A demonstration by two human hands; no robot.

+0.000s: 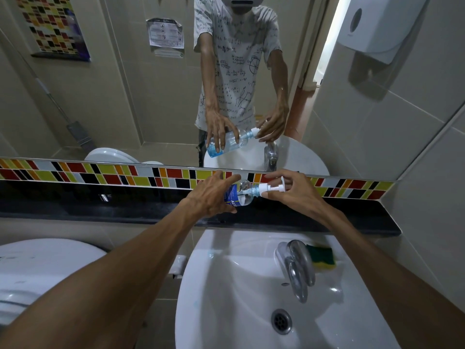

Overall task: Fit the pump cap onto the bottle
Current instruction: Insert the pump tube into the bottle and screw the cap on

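A clear plastic bottle (239, 196) with a blue label lies tilted almost sideways in the air above the black ledge, its neck pointing right. My left hand (210, 197) wraps around its body. A white pump cap (270, 188) sits at the bottle's neck, its nozzle sticking up to the right. My right hand (293, 191) grips this pump cap with fingers and thumb. The mirror above repeats both hands and shows blue liquid in the bottle's lower end.
A white sink (226, 311) with a chrome tap (297, 269) lies below my hands. A green-and-yellow sponge (323, 256) rests on the sink's right rim. The black ledge (100, 207) runs under a strip of coloured tiles. A toilet (37, 273) stands at the left, a soap dispenser (377, 26) high right.
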